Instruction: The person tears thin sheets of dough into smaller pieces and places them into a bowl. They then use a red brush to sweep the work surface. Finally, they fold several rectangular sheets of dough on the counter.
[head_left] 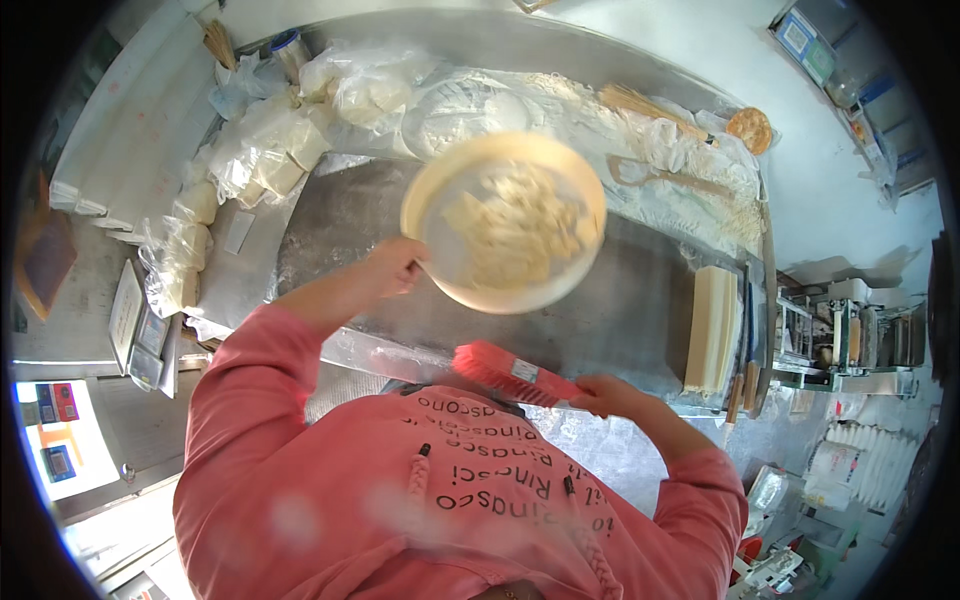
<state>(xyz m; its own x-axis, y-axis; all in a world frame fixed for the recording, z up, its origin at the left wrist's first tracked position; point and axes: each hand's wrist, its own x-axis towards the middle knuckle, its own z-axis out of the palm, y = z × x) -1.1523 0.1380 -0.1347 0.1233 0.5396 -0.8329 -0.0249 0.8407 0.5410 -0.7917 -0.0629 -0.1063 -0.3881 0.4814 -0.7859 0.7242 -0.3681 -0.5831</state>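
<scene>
My left hand (395,266) is closed on the near left rim of a round sieve (430,275) with a pale yellow rim. The sieve is raised over the dark worktop (345,220) and a little blurred. Inside it lies a heap of cream-coloured dough scraps (520,225). Lower down, by the worktop's front edge, my right hand (605,396) grips the handle of a red brush (505,372), whose bristle head points left, close to my chest. Part of the worktop is hidden beneath the sieve.
Loose flour (470,105) covers the worktop's far side, where a wooden-handled tool (680,180) and a straw whisk (650,108) lie. Plastic-wrapped pale blocks (265,165) line the left. At right stands a stack of pale strips (710,330), beside wooden-handled tools (742,390).
</scene>
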